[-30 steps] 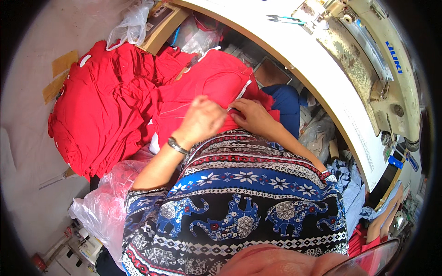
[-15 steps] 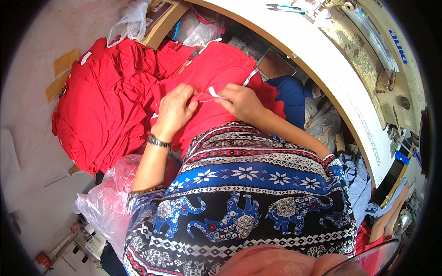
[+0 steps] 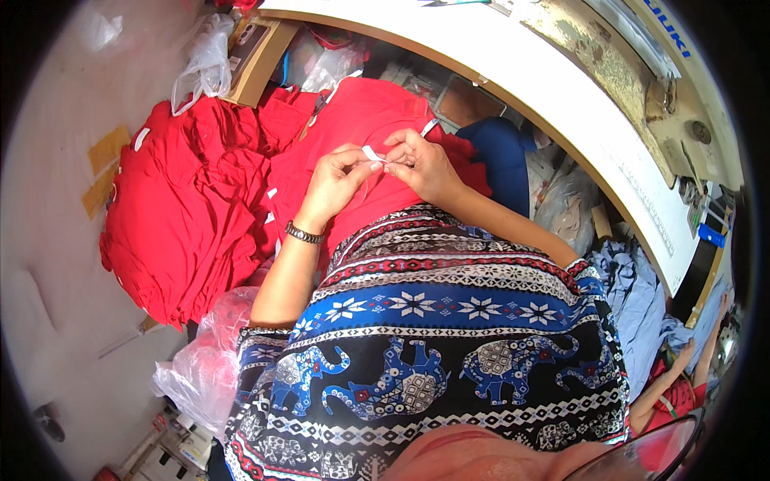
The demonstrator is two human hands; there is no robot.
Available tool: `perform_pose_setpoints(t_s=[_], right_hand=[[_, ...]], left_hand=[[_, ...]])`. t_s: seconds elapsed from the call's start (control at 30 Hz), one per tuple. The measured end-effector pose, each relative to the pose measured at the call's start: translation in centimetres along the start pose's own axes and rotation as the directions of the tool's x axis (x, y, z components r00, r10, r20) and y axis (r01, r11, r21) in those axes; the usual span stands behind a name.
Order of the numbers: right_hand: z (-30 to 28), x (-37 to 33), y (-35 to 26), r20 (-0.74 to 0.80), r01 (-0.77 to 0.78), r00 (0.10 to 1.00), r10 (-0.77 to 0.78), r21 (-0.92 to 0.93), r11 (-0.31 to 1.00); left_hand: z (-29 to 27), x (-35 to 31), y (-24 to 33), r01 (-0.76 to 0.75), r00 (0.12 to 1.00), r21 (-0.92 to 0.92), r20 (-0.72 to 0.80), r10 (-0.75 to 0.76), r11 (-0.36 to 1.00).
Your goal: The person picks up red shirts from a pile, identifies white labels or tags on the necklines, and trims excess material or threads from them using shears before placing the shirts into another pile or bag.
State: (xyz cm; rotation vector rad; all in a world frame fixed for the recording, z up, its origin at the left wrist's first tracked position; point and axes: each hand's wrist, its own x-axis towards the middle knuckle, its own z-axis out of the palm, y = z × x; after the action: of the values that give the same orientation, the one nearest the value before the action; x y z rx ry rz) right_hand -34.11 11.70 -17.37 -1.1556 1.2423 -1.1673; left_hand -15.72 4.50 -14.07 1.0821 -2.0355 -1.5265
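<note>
A small white fabric label (image 3: 370,153) stands up between my two hands above the red garment on my lap. My left hand (image 3: 341,183) wears a dark bracelet watch and pinches the label's lower end between thumb and index finger. From the other side, my right hand (image 3: 429,170) has thumb and fingertips closed on the same end, close against the left thumb. A thin pale thread hangs below the left fingertips. Red cloth (image 3: 361,112) spreads beneath and beyond both hands, with another narrow white tag (image 3: 430,127) behind the right hand.
A big heap of red garments (image 3: 184,208) lies at my left, above a translucent plastic bag (image 3: 200,377). The white sewing table (image 3: 553,96) curves across the far right, carrying a sewing machine (image 3: 597,56). Another person's arm (image 3: 670,385) shows at lower right.
My left hand has let go of the red cloth and come right to meet my right hand at the label. The whole view has shifted slightly.
</note>
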Motion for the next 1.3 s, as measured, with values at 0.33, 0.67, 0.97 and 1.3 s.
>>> perform_pose_setpoints(t_s=[0.33, 0.67, 0.97, 1.3], right_hand=[[-0.7, -0.2, 0.4, 0.04, 0.198, 0.98, -0.195, -0.102, 0.975], [-4.4, 1.3, 5.7, -0.062, -0.61, 0.784, 0.618, 0.112, 0.784], [-2.0, 2.7, -0.2, -0.024, 0.027, 0.999, -0.023, 0.157, 0.987], [-0.6, 1.2, -2.5, 0.113, 0.377, 0.926, -0.36, -0.213, 0.902]], left_hand=[[0.2, -0.1, -1.6, 0.205, 0.979, -0.194, 0.056, -0.198, 0.959], [0.0, -1.2, -1.9, 0.036, 0.998, -0.165, -0.04, -0.043, 0.986], [0.2, -1.1, 2.2, -0.102, 0.987, -0.103, -0.138, 0.087, 0.989], [0.8, -1.5, 0.9, -0.177, 0.967, -0.111, -0.203, 0.152, 0.978]])
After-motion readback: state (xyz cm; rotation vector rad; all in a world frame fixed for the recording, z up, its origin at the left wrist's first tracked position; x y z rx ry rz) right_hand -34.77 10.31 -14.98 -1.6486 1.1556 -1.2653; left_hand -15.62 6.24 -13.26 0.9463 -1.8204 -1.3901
